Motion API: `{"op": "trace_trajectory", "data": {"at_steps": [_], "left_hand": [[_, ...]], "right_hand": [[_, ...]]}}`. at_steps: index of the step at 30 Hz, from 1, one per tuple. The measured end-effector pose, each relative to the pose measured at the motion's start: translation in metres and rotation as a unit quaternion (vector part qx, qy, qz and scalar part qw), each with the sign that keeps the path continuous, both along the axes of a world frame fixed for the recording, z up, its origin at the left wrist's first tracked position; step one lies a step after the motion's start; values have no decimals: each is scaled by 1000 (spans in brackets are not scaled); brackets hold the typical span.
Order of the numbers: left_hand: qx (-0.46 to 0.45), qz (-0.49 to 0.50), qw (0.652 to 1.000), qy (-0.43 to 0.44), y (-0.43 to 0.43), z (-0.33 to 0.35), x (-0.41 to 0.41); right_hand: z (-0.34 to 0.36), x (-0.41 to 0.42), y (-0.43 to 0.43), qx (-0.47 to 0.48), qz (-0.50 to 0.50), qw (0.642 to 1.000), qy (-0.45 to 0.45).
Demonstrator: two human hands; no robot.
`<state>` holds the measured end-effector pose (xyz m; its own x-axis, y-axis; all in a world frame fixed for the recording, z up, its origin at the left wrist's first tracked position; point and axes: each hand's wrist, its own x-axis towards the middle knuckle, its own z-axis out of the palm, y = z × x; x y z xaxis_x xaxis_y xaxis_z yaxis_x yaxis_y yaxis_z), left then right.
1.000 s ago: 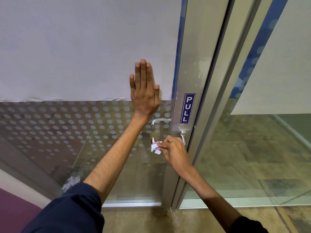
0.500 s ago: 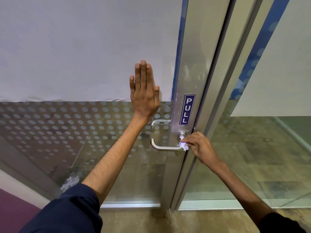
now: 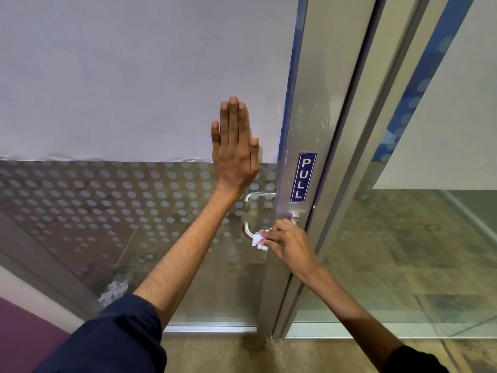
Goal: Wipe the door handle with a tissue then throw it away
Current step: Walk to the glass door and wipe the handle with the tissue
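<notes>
A silver lever door handle juts left from the metal door frame below a blue PULL sign. My right hand grips a small crumpled white tissue and presses it around the middle of the handle bar, hiding most of the bar; only the curved left end shows. My left hand lies flat on the glass door panel above the handle, fingers together and pointing up, holding nothing.
The glass door has white frosting above and a dotted band below. A second handle shows through the glass on the far side. A fixed glass panel stands to the right. Crumpled white material lies behind the glass, low left.
My right hand slid the tissue along the handle: from its left tip a second ago, to the base by the frame, and now back to the middle. My left hand stayed put.
</notes>
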<state>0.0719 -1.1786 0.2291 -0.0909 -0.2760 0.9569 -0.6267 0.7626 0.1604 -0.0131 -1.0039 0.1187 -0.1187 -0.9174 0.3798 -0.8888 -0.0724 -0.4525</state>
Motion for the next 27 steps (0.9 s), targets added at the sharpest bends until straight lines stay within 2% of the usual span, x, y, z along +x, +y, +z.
{"op": "trace_trajectory", "data": {"at_steps": [4, 8, 13, 18, 22, 27], "left_hand": [[-6, 13, 1000, -5, -2, 0, 0], [-16, 21, 1000, -6, -3, -1, 0], [-21, 30, 999, -10, -2, 0, 0], [-14, 31, 999, -12, -2, -1, 1], [-12, 19, 1000, -15, -1, 0, 1], [1, 11, 1000, -12, -1, 0, 1]], "right_hand": [[10, 41, -21, 12, -24, 1000, 1], [18, 63, -38, 30, -128, 991, 9], [28, 62, -52, 66, -175, 982, -39], [26, 62, -41, 69, -144, 985, -59], [13, 55, -24, 36, -89, 995, -37], [7, 21, -5, 48, -23, 999, 3]]}}
